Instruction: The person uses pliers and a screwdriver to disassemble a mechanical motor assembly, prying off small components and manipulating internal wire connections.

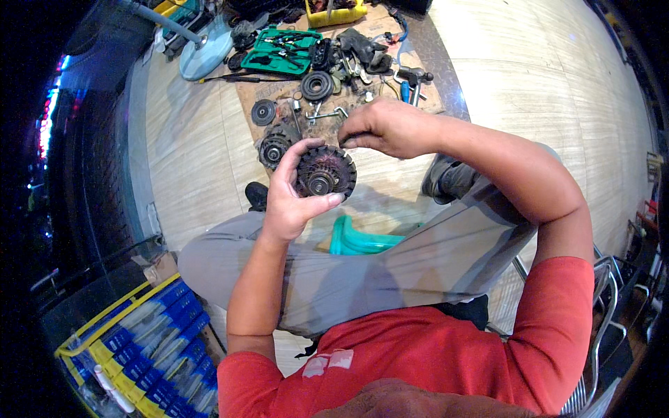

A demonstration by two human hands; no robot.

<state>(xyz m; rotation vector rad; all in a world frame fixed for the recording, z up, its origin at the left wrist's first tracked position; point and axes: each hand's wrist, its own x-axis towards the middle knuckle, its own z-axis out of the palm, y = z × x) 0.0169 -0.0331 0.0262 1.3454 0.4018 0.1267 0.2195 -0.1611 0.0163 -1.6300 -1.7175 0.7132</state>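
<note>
The dark, round, toothed metal part point(329, 161) was before the near edge of the brown cardboard sheet point(263, 90), pinched across its rim by the bare left hand point(288, 197), a hold best kept off the hub point(320, 183). The bare right hand point(398, 129) had its fingers bunched near the rim; whether they pinched anything, I couldn't tell. A bent silver metal rod point(325, 115) crowded the sheet's near half; pale tiled floor point(529, 90) on the sheet's right offered room.

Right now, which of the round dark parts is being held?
The notched-rim part in the left hand; the thick ring, flat disc and remaining round part lie unheld.
</note>
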